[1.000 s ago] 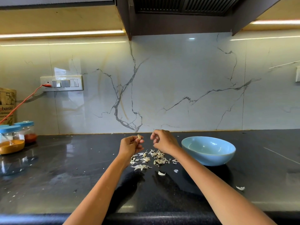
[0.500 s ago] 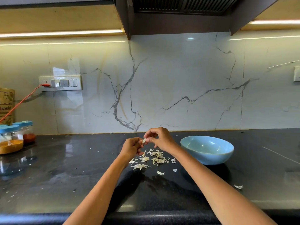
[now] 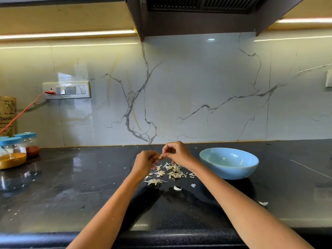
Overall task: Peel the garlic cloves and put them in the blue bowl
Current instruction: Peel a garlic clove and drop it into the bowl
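My left hand (image 3: 145, 161) and my right hand (image 3: 177, 153) meet above the dark counter, both pinching a small pale garlic clove (image 3: 160, 156) between their fingertips. Under them lies a scatter of papery garlic peels (image 3: 169, 172). The blue bowl (image 3: 229, 163) stands on the counter just right of my right hand; its inside looks empty from here, though the near wall hides part of the bottom.
Jars with blue lids (image 3: 12, 153) holding orange and red powders stand at the far left, beside a brown paper bag (image 3: 7, 115). An orange cable (image 3: 23, 112) runs to the wall switch plate (image 3: 66, 90). Stray peel bits (image 3: 263, 203) lie near the counter's front right.
My right hand came left from above the peels and joined my left hand at the clove. The left hand has barely moved and keeps holding the clove.
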